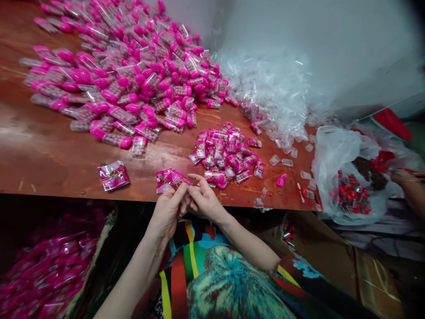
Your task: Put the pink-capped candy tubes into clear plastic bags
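At the table's front edge, both hands meet over a shiny pink printed packet (pixel 169 178). My left hand (pixel 168 210) has thumb and fingers closed on the packet's near right corner. Close against it, my right hand (pixel 206 200) pinches at that same corner, its index finger lying along the packet's edge. Just beyond my right hand is a heap of small pink wrapped packets (pixel 229 148). Another flat pink packet (pixel 113 175) lies by itself to the left.
A big pile of clear tubes with pink caps and pink beads (pixel 133 71) covers the back left. Clear plastic pieces (pixel 272 88) are heaped behind. At right, a white bag (pixel 327 146) holds red-capped pieces, beside another person's hand (pixel 403 176). Below left sits a box of pink packets (pixel 49 266).
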{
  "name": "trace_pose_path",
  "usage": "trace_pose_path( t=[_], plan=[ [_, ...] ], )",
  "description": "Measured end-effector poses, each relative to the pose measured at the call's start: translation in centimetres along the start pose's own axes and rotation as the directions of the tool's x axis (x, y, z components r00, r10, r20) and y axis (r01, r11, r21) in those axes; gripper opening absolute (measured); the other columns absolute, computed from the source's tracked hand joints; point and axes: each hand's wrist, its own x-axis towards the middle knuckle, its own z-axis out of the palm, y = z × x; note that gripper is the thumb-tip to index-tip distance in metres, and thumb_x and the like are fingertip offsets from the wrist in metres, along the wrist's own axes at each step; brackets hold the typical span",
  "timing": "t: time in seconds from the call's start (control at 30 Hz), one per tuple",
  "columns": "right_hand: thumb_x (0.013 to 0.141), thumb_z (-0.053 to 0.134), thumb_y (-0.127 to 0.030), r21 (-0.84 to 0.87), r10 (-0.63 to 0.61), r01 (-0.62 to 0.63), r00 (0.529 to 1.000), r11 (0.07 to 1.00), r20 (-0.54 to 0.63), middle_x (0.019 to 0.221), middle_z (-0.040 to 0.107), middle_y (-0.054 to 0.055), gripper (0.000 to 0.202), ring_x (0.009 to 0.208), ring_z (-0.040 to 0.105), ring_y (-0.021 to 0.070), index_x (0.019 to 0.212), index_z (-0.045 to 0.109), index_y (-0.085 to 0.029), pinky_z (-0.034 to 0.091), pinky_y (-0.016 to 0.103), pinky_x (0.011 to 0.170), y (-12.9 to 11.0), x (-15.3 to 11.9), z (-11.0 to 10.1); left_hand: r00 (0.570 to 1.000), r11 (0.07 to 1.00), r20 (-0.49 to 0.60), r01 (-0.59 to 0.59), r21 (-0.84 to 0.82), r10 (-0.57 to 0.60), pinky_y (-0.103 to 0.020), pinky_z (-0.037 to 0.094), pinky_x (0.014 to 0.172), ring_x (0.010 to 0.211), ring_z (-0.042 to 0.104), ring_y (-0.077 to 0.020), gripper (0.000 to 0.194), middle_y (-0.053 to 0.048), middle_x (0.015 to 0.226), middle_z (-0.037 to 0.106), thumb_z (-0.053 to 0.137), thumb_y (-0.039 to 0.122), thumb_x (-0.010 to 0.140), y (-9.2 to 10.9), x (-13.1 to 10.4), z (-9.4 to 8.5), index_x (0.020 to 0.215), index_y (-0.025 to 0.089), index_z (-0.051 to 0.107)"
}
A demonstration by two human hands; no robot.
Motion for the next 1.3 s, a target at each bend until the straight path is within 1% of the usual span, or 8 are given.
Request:
trace_pose_path(
  t=[0.3, 0.43, 0.57, 0.7, 0.87, 0.97, 1.2, 1.3],
  plan=[
    [0.09, 0.064, -0.053, -0.02, 0.01, -0.011, 1.0, 1.0, -0.001, 0.056, 0.053, -0.012, 0.053, 0.038, 0.041, 0.0058, 0.126, 0.042, -0.021, 0.031, 0.017, 0.041, 0.4, 0.1, -0.4, 0.994, 0.994, -0.02, -0.111, -0.013, 0.111, -0.02, 0.029, 0.04, 0.032, 0.039, -0.008, 0.041, 0.006, 0.034, 0.044, 0.079, 0.048, 0.075, -0.1, 0.1, 1.1, 0.063, 0.019, 0.053],
    [0.089, 0.064, -0.055, 0.066, -0.007, 0.015, 0.993, 0.998, -0.122, 0.061, 0.058, -0.009, 0.052, 0.039, 0.039, 0.0074, 0.126, 0.044, -0.025, 0.032, 0.02, 0.042, -2.2, 0.2, -2.1, 0.993, 0.996, -0.067, -0.093, -0.002, 0.093, -0.02, 0.022, 0.036, 0.033, 0.039, -0.0052, 0.037, -0.002, 0.063, 0.069, 0.075, 0.051, 0.077, 0.0, -0.1, 0.7, 0.085, 0.016, 0.067],
    [0.094, 0.022, -0.076, 0.148, -0.019, 0.051, 0.976, 0.988, -0.216, 0.078, 0.066, 0.0, 0.066, 0.04, 0.03, 0.0085, 0.128, 0.048, -0.025, 0.034, 0.025, 0.044, -4.6, 0.7, -3.7, 0.938, 0.976, -0.27, -0.209, 0.064, 0.219, -0.019, 0.022, 0.036, 0.034, 0.037, -0.0019, 0.035, -0.008, 0.081, 0.076, 0.075, 0.046, 0.078, 0.7, -0.1, -1.4, 0.091, 0.013, 0.07],
    [0.098, 0.012, -0.07, -0.268, -0.003, -0.001, 1.0, 0.963, -0.016, 0.092, 0.07, 0.008, 0.072, 0.055, 0.053, 0.0157, 0.146, 0.037, -0.022, 0.046, 0.032, 0.057, -2.6, 2.4, -1.6, 0.897, 0.973, -0.379, -0.226, 0.046, 0.226, -0.018, 0.021, 0.034, 0.032, 0.038, -0.0027, 0.032, -0.004, 0.07, 0.073, 0.076, 0.04, 0.075, 0.7, 0.4, -3.1, 0.086, 0.011, 0.068],
    [0.103, 0.042, -0.036, -0.962, -0.252, 0.195, 0.957, 0.193, 0.143, 0.141, 0.053, 0.015, 0.04, 0.12, 0.048, 0.03, 0.138, 0.058, -0.024, 0.04, 0.048, 0.098, 1.0, 5.1, 1.8, 0.898, 0.978, -0.388, -0.192, 0.083, 0.209, -0.018, 0.022, 0.032, 0.03, 0.04, -0.0038, 0.031, -0.005, 0.071, 0.073, 0.073, 0.038, 0.076, 0.3, 0.8, -3.4, 0.087, 0.01, 0.066],
    [0.103, 0.045, -0.036, -0.991, -0.296, 0.133, 0.946, -0.011, 0.13, 0.143, 0.051, 0.013, 0.035, 0.123, 0.043, 0.0308, 0.131, 0.065, -0.029, 0.037, 0.048, 0.097, 1.5, 6.0, 1.9, 0.914, 0.983, -0.363, -0.156, 0.096, 0.181, -0.018, 0.022, 0.031, 0.029, 0.041, -0.0047, 0.032, -0.006, 0.074, 0.074, 0.073, 0.04, 0.076, 0.4, 0.8, -3.7, 0.09, 0.012, 0.066],
    [0.104, 0.044, -0.038, -0.973, -0.322, 0.228, 0.924, 0.034, 0.206, 0.119, 0.062, 0.008, 0.033, 0.116, 0.051, 0.0237, 0.124, 0.07, -0.032, 0.037, 0.043, 0.103, 1.1, 6.2, 1.1, 0.903, 0.98, -0.381, -0.183, 0.083, 0.201, -0.014, 0.024, 0.031, 0.033, 0.041, -0.0051, 0.024, 0.007, 0.053, 0.06, 0.081, 0.04, 0.066, 1.4, 0.7, -3.2, 0.08, 0.023, 0.07],
    [0.102, 0.048, -0.038, -0.931, -0.364, 0.286, 0.912, 0.228, 0.19, 0.109, 0.066, 0.006, 0.031, 0.109, 0.056, 0.0224, 0.124, 0.068, -0.029, 0.039, 0.043, 0.104, 1.0, 5.9, 1.2, 0.884, 0.986, -0.438, -0.159, 0.044, 0.162, -0.012, 0.033, 0.037, 0.043, 0.047, -0.0057, 0.019, 0.008, 0.054, 0.059, 0.084, 0.035, 0.059, 1.7, 0.7, -2.7, 0.073, 0.027, 0.074]
  ],
)
